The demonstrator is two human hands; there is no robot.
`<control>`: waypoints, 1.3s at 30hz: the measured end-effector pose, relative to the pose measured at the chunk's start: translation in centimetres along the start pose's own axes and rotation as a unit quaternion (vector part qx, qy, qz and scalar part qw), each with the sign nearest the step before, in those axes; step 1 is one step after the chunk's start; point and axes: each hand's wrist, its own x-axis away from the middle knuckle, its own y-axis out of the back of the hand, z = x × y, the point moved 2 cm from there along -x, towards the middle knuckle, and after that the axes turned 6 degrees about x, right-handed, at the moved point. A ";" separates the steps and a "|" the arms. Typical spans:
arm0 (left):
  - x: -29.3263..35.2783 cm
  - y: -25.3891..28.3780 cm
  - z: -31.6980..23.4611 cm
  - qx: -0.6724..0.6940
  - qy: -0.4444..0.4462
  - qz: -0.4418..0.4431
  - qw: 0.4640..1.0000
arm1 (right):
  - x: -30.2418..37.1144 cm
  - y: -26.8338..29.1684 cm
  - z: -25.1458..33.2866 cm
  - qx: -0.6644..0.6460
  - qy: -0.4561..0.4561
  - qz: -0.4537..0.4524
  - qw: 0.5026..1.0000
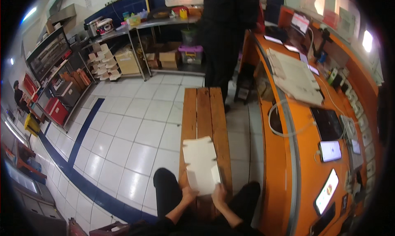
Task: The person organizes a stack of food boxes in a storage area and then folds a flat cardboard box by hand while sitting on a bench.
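Observation:
A white cardboard box blank [201, 164], partly folded with its side flaps raised, lies on the wooden bench [220, 129] in front of me. My left hand [189, 194] grips its near left corner, fingers closed on the edge. The near right corner is in my right hand [219, 192], which is closed around a flap there. Notches show along both long sides of the cardboard. My fingertips are partly hidden by the board and small in the picture.
An orange counter [279, 162] runs along my right, bearing flat cardboard sheets [294, 75], a black tablet [325, 123] and several phones [327, 190]. Beyond the bench stands a person in black [222, 38]. Stacked cardboard boxes [103, 63] and a steel table [164, 21] are at the back.

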 end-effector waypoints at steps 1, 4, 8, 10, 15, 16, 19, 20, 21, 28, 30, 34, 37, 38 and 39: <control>-0.3 0.5 1.1 0.064 -0.053 -0.047 0.995 | -0.5 0.3 -0.1 -0.084 -0.024 0.001 0.996; -2.3 0.9 3.1 0.041 -0.057 -0.042 0.997 | -3.1 1.9 0.7 -0.150 -0.116 0.066 0.980; -2.6 4.3 -0.4 -0.009 0.036 0.036 0.999 | -5.9 2.1 1.1 -0.125 -0.163 0.107 0.973; -2.2 7.4 1.4 0.010 0.021 0.012 1.000 | -8.8 5.8 5.3 0.027 -0.150 0.339 0.928; 5.9 21.4 10.4 0.235 0.161 -0.236 0.929 | -16.3 10.8 13.3 0.148 0.038 0.321 0.935; 10.0 24.0 12.1 0.110 0.295 -0.253 0.915 | -18.2 12.2 17.1 0.118 0.043 0.335 0.934; 22.3 27.0 15.4 0.117 0.239 -0.233 0.935 | -22.9 15.1 27.2 0.069 0.080 0.359 0.927; 24.3 28.4 15.6 0.149 0.285 -0.166 0.932 | -22.9 15.2 28.5 -0.006 0.004 0.437 0.899; 25.8 29.8 15.5 0.182 0.340 -0.114 0.915 | -22.1 15.1 28.9 -0.083 -0.078 0.511 0.852; 29.7 36.8 14.6 0.310 0.469 -0.045 0.826 | -30.8 14.0 31.0 0.233 0.025 0.432 0.871; 28.8 38.7 14.5 0.323 0.467 -0.031 0.823 | -39.2 16.3 27.0 0.364 0.055 0.337 0.866; 28.8 43.1 15.1 0.319 0.471 -0.055 0.821 | -57.2 22.8 38.6 0.204 0.015 0.096 0.974; 26.0 47.4 16.4 0.243 0.430 -0.083 0.866 | -69.9 25.6 44.9 0.123 0.054 -0.061 0.989; 25.6 49.5 17.0 0.195 0.431 -0.111 0.874 | -72.1 24.9 49.3 0.102 0.046 -0.054 0.992; 24.4 51.9 17.9 0.178 0.439 -0.134 0.871 | -73.0 25.5 52.5 0.097 0.022 -0.048 0.994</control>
